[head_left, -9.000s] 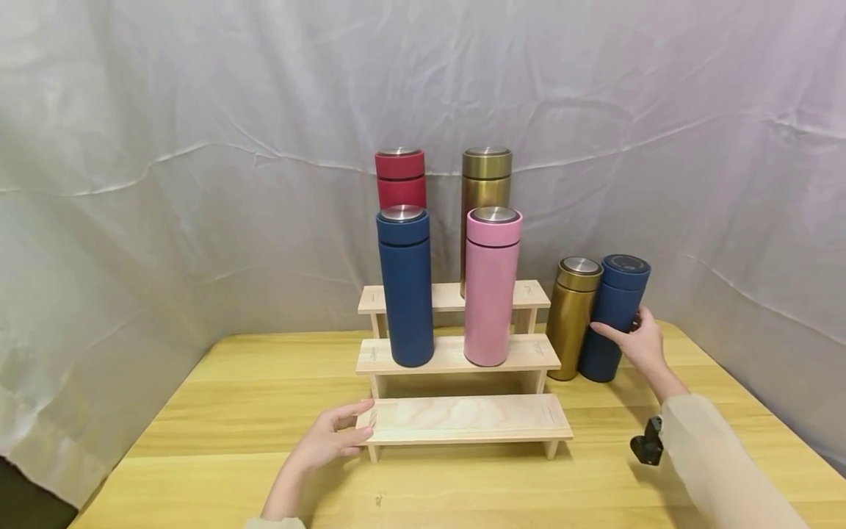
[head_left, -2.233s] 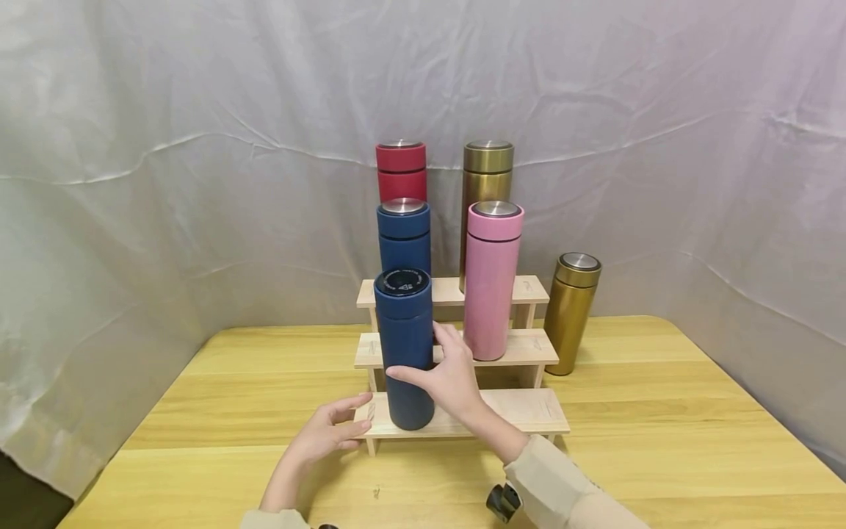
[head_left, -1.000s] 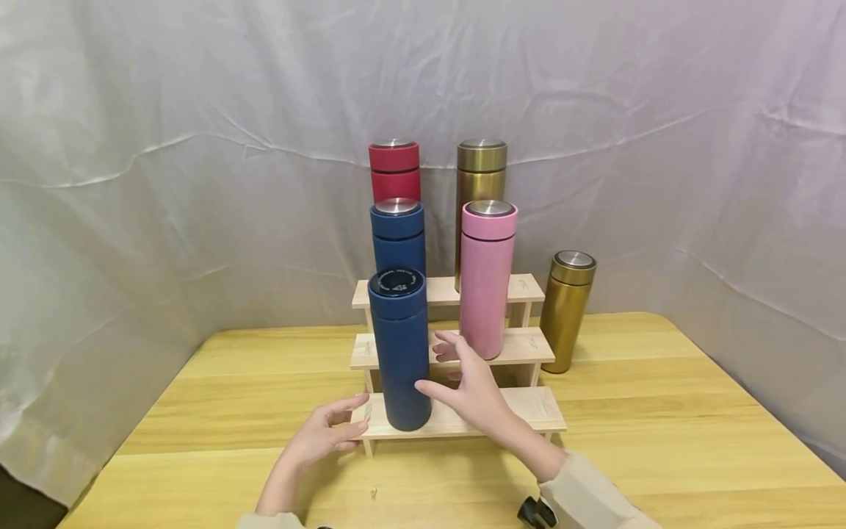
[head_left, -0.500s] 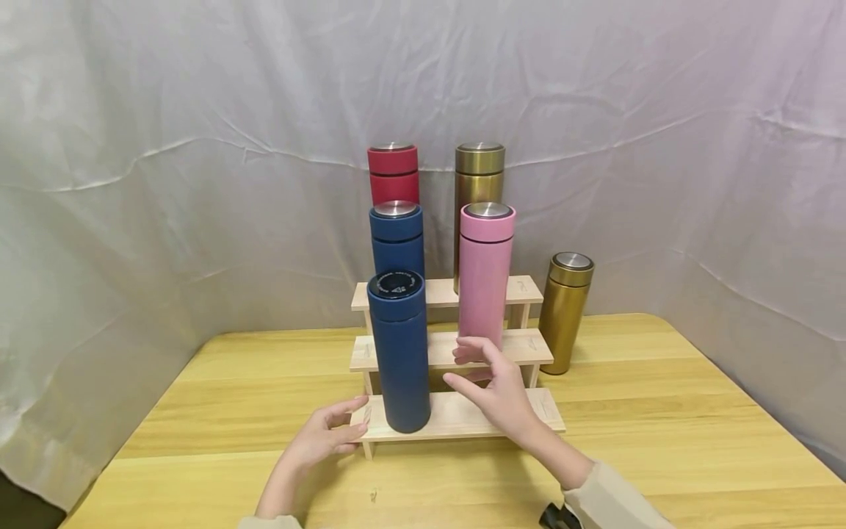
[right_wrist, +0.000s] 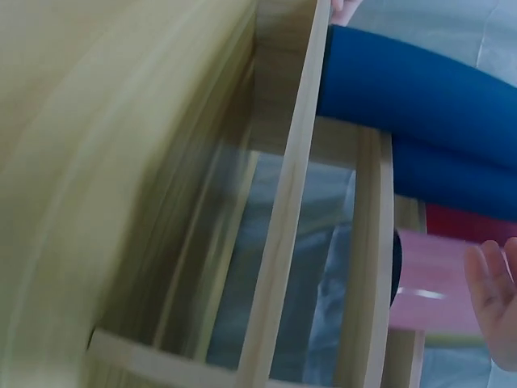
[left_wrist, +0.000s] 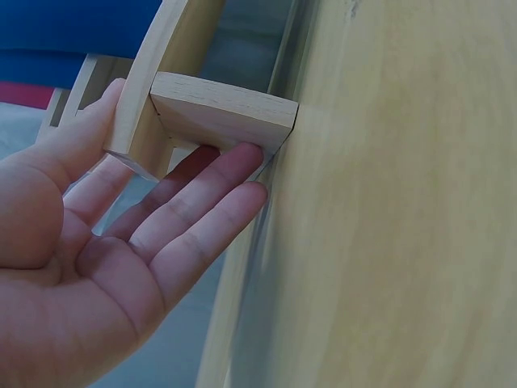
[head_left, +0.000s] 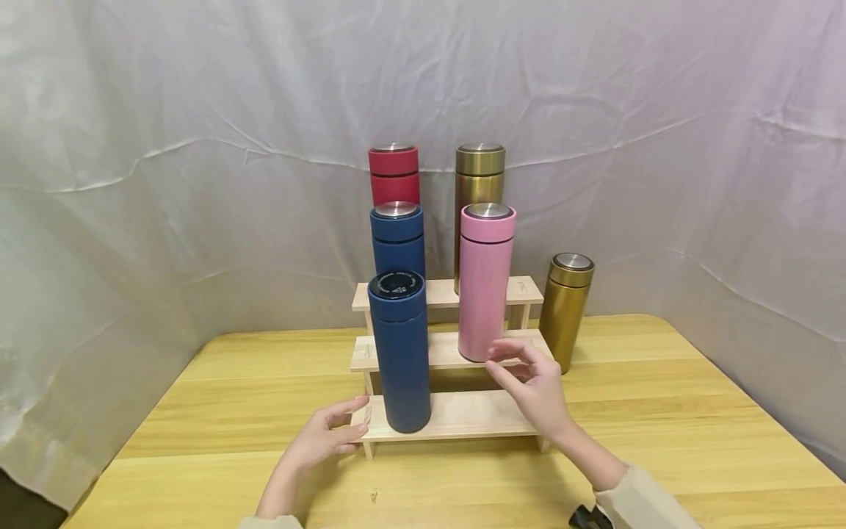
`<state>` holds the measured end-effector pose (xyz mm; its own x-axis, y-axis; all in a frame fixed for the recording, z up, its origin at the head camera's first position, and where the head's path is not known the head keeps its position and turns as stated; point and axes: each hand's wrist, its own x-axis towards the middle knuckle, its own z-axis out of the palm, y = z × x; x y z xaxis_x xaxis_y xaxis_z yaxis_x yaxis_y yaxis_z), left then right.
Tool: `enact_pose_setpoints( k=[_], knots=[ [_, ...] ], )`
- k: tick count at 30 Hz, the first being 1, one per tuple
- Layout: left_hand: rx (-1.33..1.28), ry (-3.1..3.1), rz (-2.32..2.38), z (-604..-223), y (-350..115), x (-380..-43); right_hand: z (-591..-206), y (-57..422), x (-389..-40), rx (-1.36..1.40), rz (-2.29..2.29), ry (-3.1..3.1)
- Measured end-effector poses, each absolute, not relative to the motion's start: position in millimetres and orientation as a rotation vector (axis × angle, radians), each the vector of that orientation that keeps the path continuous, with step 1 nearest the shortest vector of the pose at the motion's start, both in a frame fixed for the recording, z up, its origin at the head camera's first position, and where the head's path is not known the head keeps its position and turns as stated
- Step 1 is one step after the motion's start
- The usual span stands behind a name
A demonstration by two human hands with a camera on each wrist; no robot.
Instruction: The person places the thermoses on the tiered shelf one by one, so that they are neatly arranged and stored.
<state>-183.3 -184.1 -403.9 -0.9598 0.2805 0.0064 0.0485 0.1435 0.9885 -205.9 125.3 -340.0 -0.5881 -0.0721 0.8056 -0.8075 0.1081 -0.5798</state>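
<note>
A three-step wooden display stand (head_left: 463, 413) holds upright vacuum flasks. On its lowest step, at the left, stands a blue flask (head_left: 400, 360) with a black, printed lid top. My left hand (head_left: 324, 433) holds the left end of that step; in the left wrist view its thumb lies on the board and fingertips touch the leg (left_wrist: 226, 109). My right hand (head_left: 538, 393) is over the step's right part, fingers loosely bent and holding nothing. It overlaps the middle step near the pink flask (head_left: 487, 294) in the head view.
Behind the front flask stands another blue flask (head_left: 398, 246) on the middle step. A red flask (head_left: 394, 180) and a gold flask (head_left: 479, 176) occupy the top step. A shorter gold flask (head_left: 565, 323) is on the wooden table (head_left: 661, 411), right of the stand.
My right hand brought the blue flask from the table's right side to the lowest step, let go and drew back rightward. My left hand has stayed at the stand's left end.
</note>
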Motion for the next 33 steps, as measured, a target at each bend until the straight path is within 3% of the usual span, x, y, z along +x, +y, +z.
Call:
enact_pose_setpoints(
  k=[16,24,30,33],
  knots=[
    [0.304,2.220,1.920,-407,-184,-185,-344,168,-217,0.710,1.596,-1.749],
    [0.309,2.222,1.916,-404,-184,-184,-387,207,-264,0.635,1.689,-1.755],
    [0.315,2.221,1.916,-404,-184,-184,-455,251,-332,0.538,1.598,-1.803],
    [0.316,2.223,1.917,-404,-184,-184,-455,256,-335,0.495,1.567,-1.806]
  ],
)
